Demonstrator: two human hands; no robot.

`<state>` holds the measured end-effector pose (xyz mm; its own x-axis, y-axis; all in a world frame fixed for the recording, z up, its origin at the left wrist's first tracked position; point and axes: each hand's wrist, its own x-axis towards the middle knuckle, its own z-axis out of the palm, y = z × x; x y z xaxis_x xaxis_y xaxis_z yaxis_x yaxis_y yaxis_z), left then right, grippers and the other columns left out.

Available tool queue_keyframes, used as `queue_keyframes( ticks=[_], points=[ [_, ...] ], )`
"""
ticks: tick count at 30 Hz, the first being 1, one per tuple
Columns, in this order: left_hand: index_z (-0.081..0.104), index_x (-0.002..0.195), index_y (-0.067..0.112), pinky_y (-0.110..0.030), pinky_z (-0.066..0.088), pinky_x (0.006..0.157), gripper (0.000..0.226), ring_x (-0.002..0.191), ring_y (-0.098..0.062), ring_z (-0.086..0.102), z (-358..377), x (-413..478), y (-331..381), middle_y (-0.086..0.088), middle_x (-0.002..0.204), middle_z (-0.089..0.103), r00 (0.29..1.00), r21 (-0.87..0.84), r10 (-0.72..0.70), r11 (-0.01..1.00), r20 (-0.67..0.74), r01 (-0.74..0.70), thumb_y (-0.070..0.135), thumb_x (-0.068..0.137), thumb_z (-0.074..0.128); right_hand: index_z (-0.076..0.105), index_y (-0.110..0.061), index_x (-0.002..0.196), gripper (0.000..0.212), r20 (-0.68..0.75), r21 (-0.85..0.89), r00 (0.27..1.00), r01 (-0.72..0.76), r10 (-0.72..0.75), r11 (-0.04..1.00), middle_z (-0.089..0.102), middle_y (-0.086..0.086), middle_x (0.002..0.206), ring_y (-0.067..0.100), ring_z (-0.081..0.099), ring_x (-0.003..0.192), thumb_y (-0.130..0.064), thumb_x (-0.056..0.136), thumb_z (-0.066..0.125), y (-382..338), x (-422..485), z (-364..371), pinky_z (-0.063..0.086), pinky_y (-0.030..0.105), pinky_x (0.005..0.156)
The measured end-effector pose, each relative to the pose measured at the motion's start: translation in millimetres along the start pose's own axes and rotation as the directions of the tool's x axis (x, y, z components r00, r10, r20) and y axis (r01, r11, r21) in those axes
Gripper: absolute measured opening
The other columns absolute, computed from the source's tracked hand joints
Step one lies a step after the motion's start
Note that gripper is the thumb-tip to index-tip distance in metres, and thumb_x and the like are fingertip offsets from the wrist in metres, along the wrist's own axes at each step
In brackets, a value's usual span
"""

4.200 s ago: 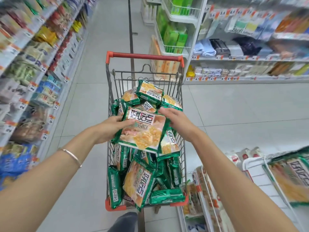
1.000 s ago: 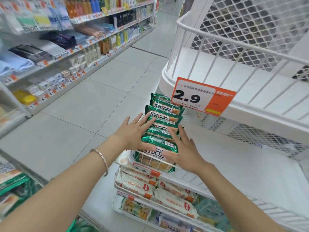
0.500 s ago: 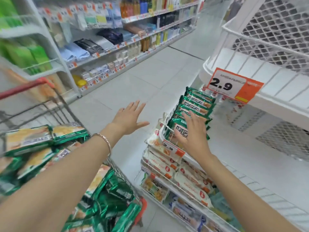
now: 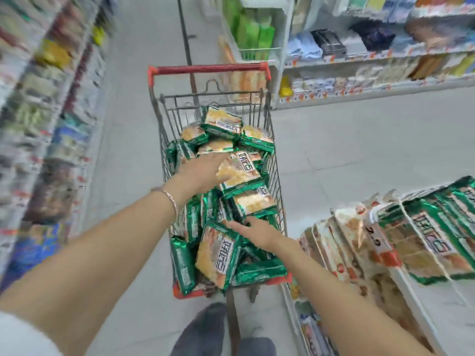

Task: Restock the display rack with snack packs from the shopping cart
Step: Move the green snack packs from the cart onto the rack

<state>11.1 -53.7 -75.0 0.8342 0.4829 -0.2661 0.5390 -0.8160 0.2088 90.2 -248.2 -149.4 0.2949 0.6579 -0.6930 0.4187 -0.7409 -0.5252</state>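
Observation:
A wire shopping cart [image 4: 164, 129] with a red handle stands in the aisle ahead, heaped with several green snack packs. My left hand [image 4: 199, 170] reaches over the heap with straight fingers, touching a pack [image 4: 241, 173] on top. Lower down, my right hand [image 4: 257, 231] lies open among the packs, its fingers against a pack [image 4: 218, 253] near the cart's near end. Neither hand grips anything. The white display rack [image 4: 401, 276] stands at the right, holding a row of the same green packs [image 4: 437, 242]. The view is blurred.
Stocked store shelves [image 4: 46, 119] run along the left of the aisle. More shelves [image 4: 372, 60] with folded goods stand at the back right. Grey tiled floor [image 4: 347, 145] lies between cart and shelves. My shoes [image 4: 203, 327] are just behind the cart.
My view has swung left from the display rack to the cart. Both hands left the row of packs on the rack and now reach into the cart's heap.

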Motion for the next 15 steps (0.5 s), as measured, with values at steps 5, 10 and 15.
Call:
queue_keyframes(
  ticks=[5, 10, 15],
  points=[
    [0.007, 0.158, 0.032, -0.052, 0.034, 0.116, 0.081, 0.148, -0.032, 0.028, 21, -49, -26, -0.011, 0.167, 0.008, 0.984, -0.225, -0.177, 0.959, 0.0, 0.173, 0.055, 0.095, 0.054, 0.04, -0.01, 0.135, 0.076, -0.169, 0.1, 0.985, 0.058, -0.041, 0.993, 0.061, 0.008, 0.113, 0.016, 0.057, 0.078, -0.045, 0.08, 0.079, -14, 0, 39, 0.045, 0.03, 0.063],
    [-0.003, 0.159, 0.035, -0.042, 0.026, 0.121, 0.127, 0.149, -0.021, 0.024, 6, -77, -34, 0.002, 0.168, -0.002, 0.972, -0.31, -0.098, 0.937, 0.214, 0.163, 0.068, 0.066, 0.077, 0.039, -0.019, 0.123, 0.068, -0.228, 0.285, 0.96, 0.225, -0.162, 0.932, 0.056, 0.005, 0.12, 0.015, 0.066, 0.083, -0.036, 0.076, 0.085, -29, -17, -7, 0.058, 0.036, 0.072],
    [0.021, 0.158, 0.023, -0.039, 0.021, 0.12, 0.111, 0.149, -0.02, 0.027, 3, -74, -24, 0.001, 0.162, 0.027, 0.93, -0.429, -0.062, 0.875, 0.362, 0.225, 0.049, 0.071, 0.085, 0.04, -0.025, 0.124, 0.083, -0.095, 0.309, 0.953, 0.301, -0.286, 0.902, 0.065, 0.012, 0.121, 0.026, 0.07, 0.097, -0.045, 0.06, 0.09, -65, -27, -59, 0.055, 0.044, 0.089]
  ],
)
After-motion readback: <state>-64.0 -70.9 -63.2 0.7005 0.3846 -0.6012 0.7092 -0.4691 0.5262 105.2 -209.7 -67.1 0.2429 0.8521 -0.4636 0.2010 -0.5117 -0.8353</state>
